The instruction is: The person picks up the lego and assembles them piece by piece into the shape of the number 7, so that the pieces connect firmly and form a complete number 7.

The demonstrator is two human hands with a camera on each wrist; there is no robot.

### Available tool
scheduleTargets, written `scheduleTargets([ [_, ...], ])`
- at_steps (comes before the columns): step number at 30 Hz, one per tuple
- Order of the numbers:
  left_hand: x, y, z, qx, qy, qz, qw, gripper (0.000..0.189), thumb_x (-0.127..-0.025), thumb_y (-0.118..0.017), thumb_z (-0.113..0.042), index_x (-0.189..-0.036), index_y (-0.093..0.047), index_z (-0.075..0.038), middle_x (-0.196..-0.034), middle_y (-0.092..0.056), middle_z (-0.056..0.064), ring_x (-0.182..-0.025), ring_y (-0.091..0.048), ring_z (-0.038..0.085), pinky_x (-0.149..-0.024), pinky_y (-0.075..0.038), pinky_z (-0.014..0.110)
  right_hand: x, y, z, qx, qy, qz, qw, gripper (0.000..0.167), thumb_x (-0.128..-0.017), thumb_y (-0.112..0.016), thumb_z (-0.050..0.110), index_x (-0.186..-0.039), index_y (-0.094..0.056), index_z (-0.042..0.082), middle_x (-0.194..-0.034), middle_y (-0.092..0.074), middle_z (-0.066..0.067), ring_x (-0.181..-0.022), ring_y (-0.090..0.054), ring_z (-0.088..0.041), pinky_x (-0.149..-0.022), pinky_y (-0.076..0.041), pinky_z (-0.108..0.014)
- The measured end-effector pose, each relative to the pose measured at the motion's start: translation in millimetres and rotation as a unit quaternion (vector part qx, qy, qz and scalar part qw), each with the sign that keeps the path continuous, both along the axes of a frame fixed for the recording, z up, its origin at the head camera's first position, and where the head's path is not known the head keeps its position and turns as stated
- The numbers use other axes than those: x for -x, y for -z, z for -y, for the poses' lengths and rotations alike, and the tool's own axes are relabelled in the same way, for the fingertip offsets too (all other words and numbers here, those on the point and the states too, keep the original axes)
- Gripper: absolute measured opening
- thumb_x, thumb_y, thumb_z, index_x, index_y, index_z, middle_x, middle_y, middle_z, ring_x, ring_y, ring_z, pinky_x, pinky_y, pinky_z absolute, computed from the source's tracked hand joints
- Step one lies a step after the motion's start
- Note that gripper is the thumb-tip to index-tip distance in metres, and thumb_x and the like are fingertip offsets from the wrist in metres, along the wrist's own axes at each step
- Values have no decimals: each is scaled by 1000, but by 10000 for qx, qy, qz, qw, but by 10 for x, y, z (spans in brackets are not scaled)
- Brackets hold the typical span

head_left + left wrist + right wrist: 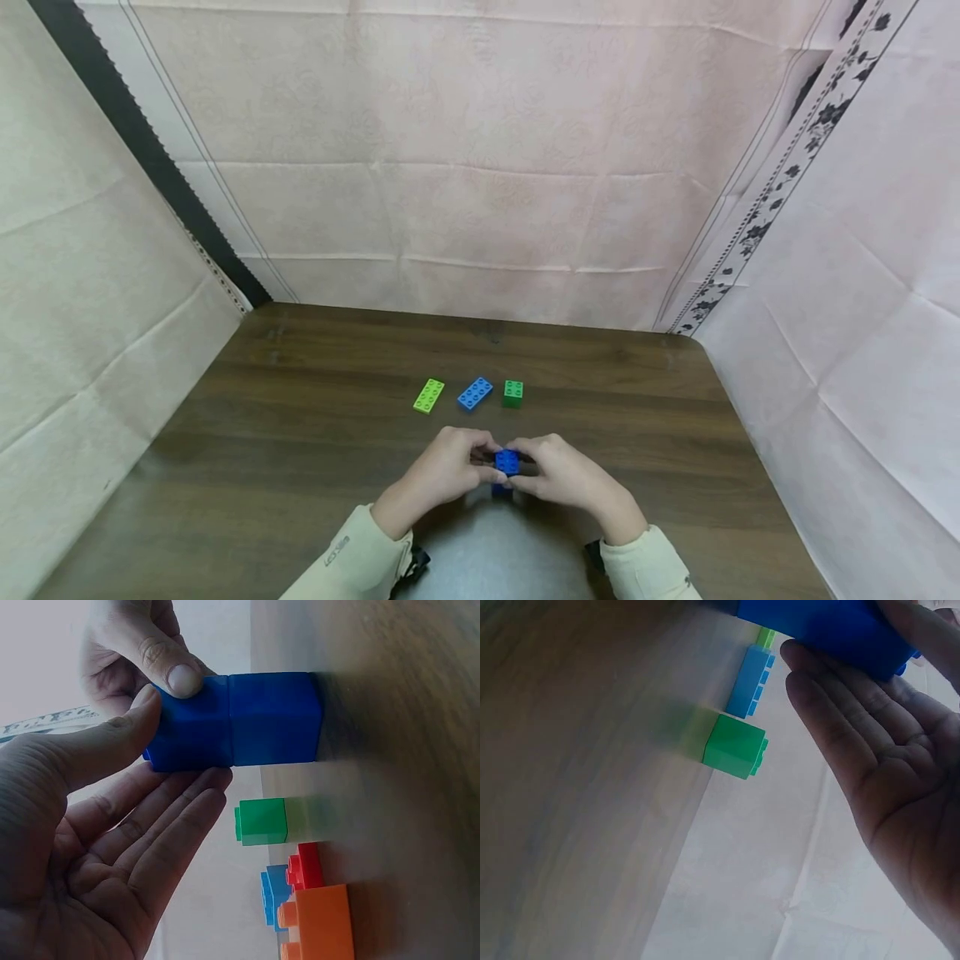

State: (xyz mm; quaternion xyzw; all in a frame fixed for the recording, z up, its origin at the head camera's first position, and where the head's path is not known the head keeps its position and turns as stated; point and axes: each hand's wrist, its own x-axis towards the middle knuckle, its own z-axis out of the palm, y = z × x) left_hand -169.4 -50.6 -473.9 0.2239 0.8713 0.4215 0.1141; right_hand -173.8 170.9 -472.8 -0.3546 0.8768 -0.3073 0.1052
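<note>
Two dark blue bricks stand stacked at the table's near middle; the upper brick [507,461] sits on the lower brick [276,718], and a thin seam runs between them in the left wrist view. From the left, my left hand [438,471] pinches the upper brick between thumb and fingers. My right hand [566,473] pinches the same brick from the right, its thumb [182,679] on the near face. The right wrist view shows the stack only in part, beside the outstretched fingers [840,712] of the right hand.
Beyond the hands lie a lime brick [428,396], a lighter blue brick [475,393] and a green brick [513,393]. An orange brick [324,922] and a red brick [309,864] appear in the left wrist view. Cloth walls [450,208] border the wooden table [300,442].
</note>
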Motion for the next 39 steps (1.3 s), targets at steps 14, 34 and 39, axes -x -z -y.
scheduleTargets([
  [14, -8, -14, 5, -68, -4, 12, 10000, 21, -84, -84, -27, -100, -75, -17, -94, -72, -8, -82, -67, 1, -72, -56, 23, 1, -112, -67, 80, 22, 75, 9999, 35, -94, -75, 23, -124, -66, 7, -117, -71, -2, -107, -67, -12, -88, -57, -34],
  [34, 26, 5, 16, 98, 5, -74, 9999, 26, -84, -84, -32, -103, -75, -17, -96, -73, -9, -83, -66, 0, -73, -56, 24, 433, -159, -180, 337, 657, -118, 9972, 38, -98, -69, 28, -130, -63, 7, -127, -68, -13, -117, -65, -26, -96, -53, -46],
  [39, 33, 17, 15, 125, 16, -28, 9999, 26, -84, -83, -33, -104, -75, -17, -95, -72, -10, -84, -66, 0, -74, -56, 24, 672, -95, -168, -57, 993, -505, 9938, 47, -96, -71, 26, -135, -59, 1, -132, -64, -15, -120, -63, -31, -97, -52, -48],
])
